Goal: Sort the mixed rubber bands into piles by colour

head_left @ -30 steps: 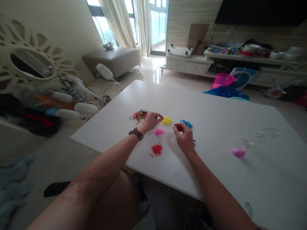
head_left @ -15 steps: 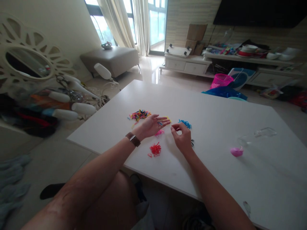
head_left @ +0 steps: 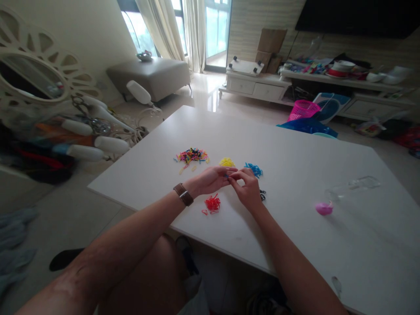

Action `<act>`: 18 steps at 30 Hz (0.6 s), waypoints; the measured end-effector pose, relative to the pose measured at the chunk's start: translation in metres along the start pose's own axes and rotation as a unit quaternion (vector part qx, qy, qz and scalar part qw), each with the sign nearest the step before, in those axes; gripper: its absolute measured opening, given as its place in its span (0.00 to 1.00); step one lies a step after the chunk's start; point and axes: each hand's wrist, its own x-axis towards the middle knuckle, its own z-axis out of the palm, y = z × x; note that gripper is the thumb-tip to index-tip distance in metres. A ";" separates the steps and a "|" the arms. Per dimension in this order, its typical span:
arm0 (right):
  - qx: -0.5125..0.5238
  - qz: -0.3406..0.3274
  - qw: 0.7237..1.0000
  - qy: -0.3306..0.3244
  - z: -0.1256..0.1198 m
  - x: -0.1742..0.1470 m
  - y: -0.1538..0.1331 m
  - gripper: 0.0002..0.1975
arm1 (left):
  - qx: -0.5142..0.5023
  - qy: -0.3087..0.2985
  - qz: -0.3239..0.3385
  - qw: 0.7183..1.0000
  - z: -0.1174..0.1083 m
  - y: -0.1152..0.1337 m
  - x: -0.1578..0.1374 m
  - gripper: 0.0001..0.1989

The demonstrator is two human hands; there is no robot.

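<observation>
My left hand [head_left: 211, 180] is palm up, its fingers partly curled around a bit of blue rubber band [head_left: 226, 176]. Thumb and fingertips of my right hand [head_left: 245, 186] pinch together at that blue band, touching the left fingers. Just beyond the hands are a yellow pile of rubber bands [head_left: 227, 162] and a blue pile [head_left: 254, 169]. A red pile [head_left: 213, 204] lies nearer me, below the left hand. Some black bands [head_left: 263, 194] show beside the right hand, partly hidden by it. Farther left sits a mixed-colour pile of bands [head_left: 192, 155].
The white table [head_left: 295, 227] holds a pink object [head_left: 324, 208], a clear container [head_left: 354, 187] and a small clear item [head_left: 336, 285] at the right. A lamp with white shades [head_left: 111, 144] stands off its left side. Beyond the far edge is a pink basket [head_left: 303, 109].
My left hand has drawn nearer and its fingers have curled, meeting the right fingertips. The yellow pile is now uncovered, while the pink bands are hidden behind the left hand.
</observation>
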 end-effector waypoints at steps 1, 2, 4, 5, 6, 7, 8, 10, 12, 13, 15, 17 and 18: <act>0.004 0.005 1.000 0.001 0.000 0.000 0.000 0.04 | 0.010 0.009 0.005 1.000 -0.001 0.000 0.000 0.12; 0.008 0.011 1.000 0.003 -0.001 0.000 0.000 0.04 | 0.020 0.019 0.008 1.000 -0.003 -0.001 0.000 0.12; 0.015 0.027 0.999 0.014 -0.001 0.000 0.001 0.04 | 0.037 0.040 0.005 0.998 -0.004 0.000 0.000 0.12; 0.019 0.036 0.999 0.023 -0.001 0.000 0.002 0.03 | 0.042 0.053 0.003 0.998 -0.004 0.001 -0.001 0.12; 0.024 0.045 0.998 0.031 -0.002 0.000 0.002 0.03 | 0.046 0.067 0.003 0.997 -0.003 0.002 -0.002 0.12; 0.030 0.054 0.997 0.038 -0.002 0.001 0.003 0.04 | 0.048 0.082 0.004 0.996 -0.002 0.003 -0.002 0.12; 0.037 0.063 0.996 0.043 -0.002 0.001 0.003 0.04 | 0.050 0.094 0.008 0.994 -0.001 0.005 -0.003 0.12; 0.054 0.085 0.994 0.049 -0.002 0.001 0.004 0.06 | 0.055 0.110 0.017 0.992 0.000 0.008 -0.004 0.12; 0.078 0.114 0.989 0.057 -0.002 0.002 0.004 0.07 | 0.063 0.122 0.026 0.990 0.000 0.011 -0.004 0.11; 0.092 0.132 0.985 0.061 -0.001 0.002 0.005 0.07 | 0.069 0.129 0.030 0.989 -0.001 0.011 -0.004 0.10; 0.118 0.162 0.978 0.065 0.000 0.002 0.006 0.08 | 0.086 0.139 0.038 0.986 -0.003 0.011 -0.002 0.07; 0.131 0.179 0.973 0.066 0.001 0.002 0.007 0.09 | 0.119 0.130 0.039 0.984 -0.005 0.008 -0.001 0.03; 0.134 0.182 0.972 0.064 0.001 0.002 0.007 0.10 | 0.141 0.120 0.038 0.982 -0.006 0.006 -0.001 0.04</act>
